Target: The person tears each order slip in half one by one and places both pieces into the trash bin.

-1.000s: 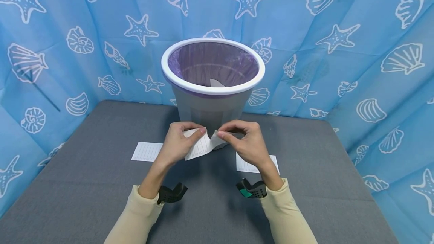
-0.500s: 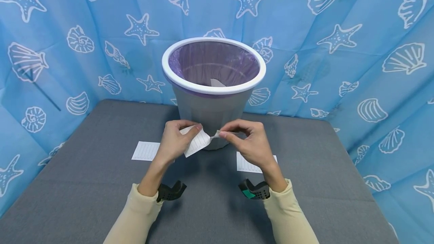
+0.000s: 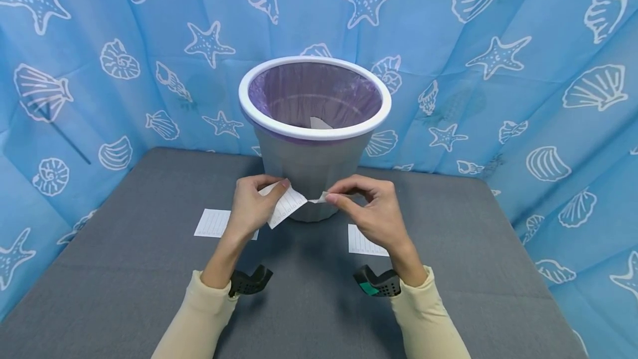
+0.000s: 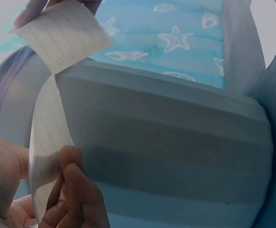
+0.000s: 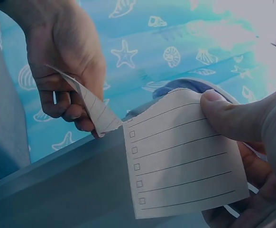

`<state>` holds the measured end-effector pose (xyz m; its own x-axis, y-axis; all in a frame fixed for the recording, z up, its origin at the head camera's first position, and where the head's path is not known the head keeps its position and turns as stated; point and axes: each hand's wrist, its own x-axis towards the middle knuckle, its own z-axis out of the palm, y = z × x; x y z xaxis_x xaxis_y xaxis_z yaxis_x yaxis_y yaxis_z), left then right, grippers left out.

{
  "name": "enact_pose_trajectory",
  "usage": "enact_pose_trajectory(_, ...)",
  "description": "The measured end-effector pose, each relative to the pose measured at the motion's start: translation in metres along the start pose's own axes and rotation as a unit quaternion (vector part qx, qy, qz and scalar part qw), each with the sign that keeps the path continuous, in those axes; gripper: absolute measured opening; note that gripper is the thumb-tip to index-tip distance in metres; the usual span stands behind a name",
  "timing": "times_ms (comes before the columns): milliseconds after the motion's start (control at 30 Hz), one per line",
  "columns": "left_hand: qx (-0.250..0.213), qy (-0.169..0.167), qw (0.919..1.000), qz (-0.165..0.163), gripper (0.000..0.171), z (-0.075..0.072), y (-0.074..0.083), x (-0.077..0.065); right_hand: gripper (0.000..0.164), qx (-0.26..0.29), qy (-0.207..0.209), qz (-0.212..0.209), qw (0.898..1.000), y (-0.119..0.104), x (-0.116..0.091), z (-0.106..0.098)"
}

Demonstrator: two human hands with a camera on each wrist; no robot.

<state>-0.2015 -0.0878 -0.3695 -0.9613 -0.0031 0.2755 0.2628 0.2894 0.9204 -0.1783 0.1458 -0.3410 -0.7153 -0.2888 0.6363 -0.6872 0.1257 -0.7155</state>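
A lined paper sheet with small checkboxes is torn nearly across. Its two parts meet only at a thin point by the lower edge. My left hand (image 3: 253, 204) pinches the left part (image 3: 288, 208) between thumb and fingers. The right part (image 5: 180, 156) is pinched by my right hand (image 3: 374, 209), thumb on its lined face in the right wrist view. From the head view that part looks narrow, turned almost edge-on. Both hands are above the table, just in front of a grey bin (image 3: 311, 162).
The bin has a white rim (image 3: 314, 134) and a purple liner (image 3: 319, 85), with a piece of white paper (image 3: 319, 123) inside. Lined sheets lie on the grey table: one left sheet (image 3: 211, 223) and one right sheet (image 3: 364, 241), each partly behind an arm. A blue curtain (image 3: 149, 43) hangs behind.
My hands have drawn apart, left hand to the left and right hand to the right. The tear has lengthened, so the paper's parts are joined by less than before.
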Motion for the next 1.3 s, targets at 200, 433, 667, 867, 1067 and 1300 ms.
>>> enact_pose_trajectory(200,-0.002,0.007,1.0,0.004,0.021,-0.002,-0.001,0.001,0.012,0.002,0.012,0.0,1.0,-0.002,0.0,-0.004)
enact_pose_trajectory(433,0.011,-0.022,0.9995,0.018,0.023,-0.004,0.008,-0.004,0.012,-0.001,0.014,0.015,1.0,-0.003,-0.001,-0.006)
enact_pose_trajectory(667,0.009,-0.054,0.9968,0.059,0.021,-0.011,0.034,-0.013,0.011,-0.002,0.005,0.013,1.0,-0.006,0.003,-0.006)
enact_pose_trajectory(867,0.008,-0.07,0.9921,0.104,0.016,-0.017,0.062,-0.011,0.013,-0.004,-0.01,-0.006,1.0,-0.019,0.017,-0.011)
enact_pose_trajectory(1067,0.025,-0.087,0.9867,0.135,0.014,-0.024,0.089,-0.002,0.01,-0.028,-0.024,-0.013,0.999,-0.041,0.035,-0.022)
enact_pose_trajectory(1300,0.036,-0.093,0.9828,0.156,0.014,-0.034,0.123,0.014,0.01,-0.061,-0.03,-0.033,0.997,-0.065,0.061,-0.038)
